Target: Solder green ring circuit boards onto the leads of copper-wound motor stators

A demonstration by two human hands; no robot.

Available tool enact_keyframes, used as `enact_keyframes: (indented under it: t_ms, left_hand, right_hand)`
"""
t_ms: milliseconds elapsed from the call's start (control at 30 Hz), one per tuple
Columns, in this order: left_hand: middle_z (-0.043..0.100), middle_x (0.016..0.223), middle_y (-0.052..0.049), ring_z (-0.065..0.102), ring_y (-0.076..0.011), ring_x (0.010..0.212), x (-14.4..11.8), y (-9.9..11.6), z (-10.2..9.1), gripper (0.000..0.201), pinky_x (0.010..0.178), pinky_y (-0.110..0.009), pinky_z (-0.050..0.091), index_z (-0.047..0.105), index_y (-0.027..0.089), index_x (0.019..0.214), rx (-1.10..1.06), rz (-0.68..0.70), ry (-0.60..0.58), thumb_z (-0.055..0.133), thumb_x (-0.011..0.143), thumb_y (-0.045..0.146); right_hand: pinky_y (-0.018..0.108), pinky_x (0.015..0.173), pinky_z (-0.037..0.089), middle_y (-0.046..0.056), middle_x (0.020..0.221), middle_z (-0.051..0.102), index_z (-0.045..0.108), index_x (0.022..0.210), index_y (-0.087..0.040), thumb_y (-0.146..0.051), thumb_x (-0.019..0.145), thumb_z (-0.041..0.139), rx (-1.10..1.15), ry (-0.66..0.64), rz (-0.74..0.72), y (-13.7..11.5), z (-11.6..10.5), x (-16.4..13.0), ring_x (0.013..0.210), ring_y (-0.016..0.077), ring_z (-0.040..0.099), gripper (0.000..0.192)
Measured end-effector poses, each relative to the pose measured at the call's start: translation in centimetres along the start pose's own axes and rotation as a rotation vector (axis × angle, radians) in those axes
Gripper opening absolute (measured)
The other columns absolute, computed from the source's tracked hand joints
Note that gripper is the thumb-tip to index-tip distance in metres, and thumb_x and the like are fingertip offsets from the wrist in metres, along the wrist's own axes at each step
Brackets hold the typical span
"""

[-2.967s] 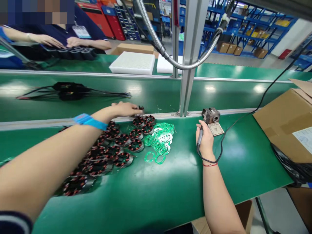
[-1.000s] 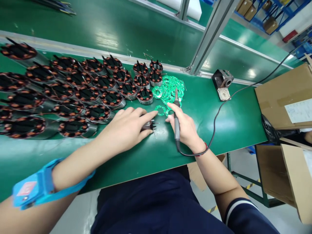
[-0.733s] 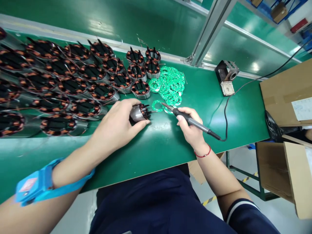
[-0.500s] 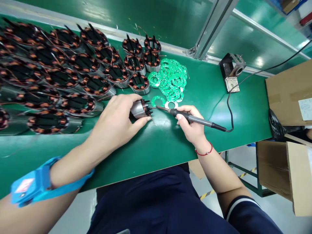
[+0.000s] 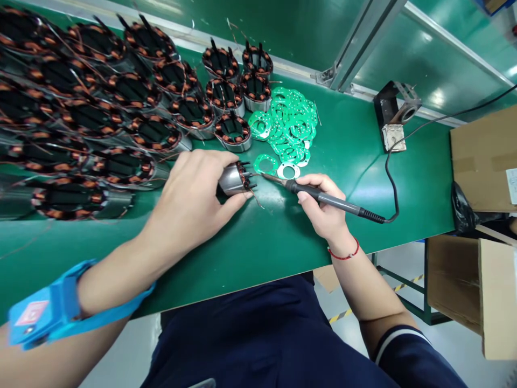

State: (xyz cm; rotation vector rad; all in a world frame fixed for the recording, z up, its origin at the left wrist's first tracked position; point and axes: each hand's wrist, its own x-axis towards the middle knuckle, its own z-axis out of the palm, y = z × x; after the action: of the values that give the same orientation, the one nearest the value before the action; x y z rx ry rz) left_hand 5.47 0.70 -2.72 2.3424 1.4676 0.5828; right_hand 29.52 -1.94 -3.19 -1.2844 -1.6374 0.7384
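My left hand (image 5: 194, 199) grips a small motor stator (image 5: 236, 180) with copper windings, tipped on its side just above the green bench (image 5: 283, 237). My right hand (image 5: 325, 207) holds a soldering iron (image 5: 323, 196) like a pen. Its tip points left and touches the stator's open end with the wire leads. A blue wrist strap (image 5: 60, 304) sits on my left forearm and a red string on my right wrist.
Several more stators (image 5: 100, 118) cover the bench's left half. A heap of green ring-shaped circuit boards (image 5: 288, 126) lies behind my hands. The iron's stand (image 5: 393, 116) and black cord (image 5: 393, 172) are at right, beside cardboard boxes (image 5: 482, 156). An aluminium post (image 5: 359, 40) rises behind.
My left hand fetched a stator from the back rail and tipped it on its side at the front. My right hand brought the iron from its stand; its tip now meets the stator.
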Motion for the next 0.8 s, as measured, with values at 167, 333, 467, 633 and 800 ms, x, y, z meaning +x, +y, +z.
enact_keyframes:
  t_ms: [167,333,467,633,800]
  left_hand:
    - [0.066,0.119,-0.019,0.060,-0.0365,0.113,0.0,-0.1,0.1,0.039,0.097,-0.053,0.048,0.054,0.013,0.127,0.016,0.009,0.011,0.050,0.100,0.041]
    - [0.065,0.119,-0.020,0.060,-0.0374,0.113,0.0,0.0,0.1,0.040,0.097,-0.054,0.048,0.054,0.012,0.127,0.024,0.017,0.002,0.049,0.100,0.041]
    - [0.067,0.118,-0.020,0.061,-0.0373,0.112,0.0,0.2,0.0,0.038,0.095,-0.053,0.048,0.055,0.012,0.126,0.042,0.035,-0.002,0.047,0.101,0.040]
    - [0.067,0.122,-0.019,0.061,-0.0374,0.117,0.1,0.3,0.1,0.038,0.100,-0.054,0.048,0.056,0.014,0.127,0.011,-0.006,-0.010,0.049,0.099,0.039]
    - [0.066,0.119,-0.013,0.060,-0.0396,0.120,0.2,0.3,0.2,0.040,0.106,-0.059,0.046,0.060,0.022,0.125,-0.089,-0.088,-0.021,0.055,0.092,0.043]
  right_hand:
    - [0.033,0.068,0.057,-0.001,0.083,0.070,0.065,0.101,-0.026,-0.029,0.093,0.058,-0.047,-0.011,-0.013,0.0,0.0,0.0,0.071,0.0159,0.065,0.011]
    - [0.037,0.077,0.060,0.000,0.089,0.072,0.065,0.104,-0.026,-0.031,0.096,0.059,-0.036,0.015,-0.062,0.0,-0.2,-0.1,0.079,0.0179,0.068,0.011]
    - [0.046,0.095,0.062,0.006,0.117,0.075,0.064,0.122,-0.030,-0.044,0.101,0.056,-0.121,-0.009,-0.074,0.2,-0.1,-0.3,0.104,0.0241,0.073,0.026]
    - [0.042,0.100,0.063,0.004,0.125,0.075,0.050,0.146,-0.035,-0.044,0.107,0.048,-0.109,-0.130,-0.013,0.2,0.2,-0.2,0.105,0.0216,0.078,0.040]
    - [0.038,0.098,0.062,0.003,0.118,0.076,0.052,0.136,-0.031,-0.030,0.105,0.048,-0.130,-0.217,0.025,-0.6,0.1,1.1,0.107,0.0187,0.077,0.031]
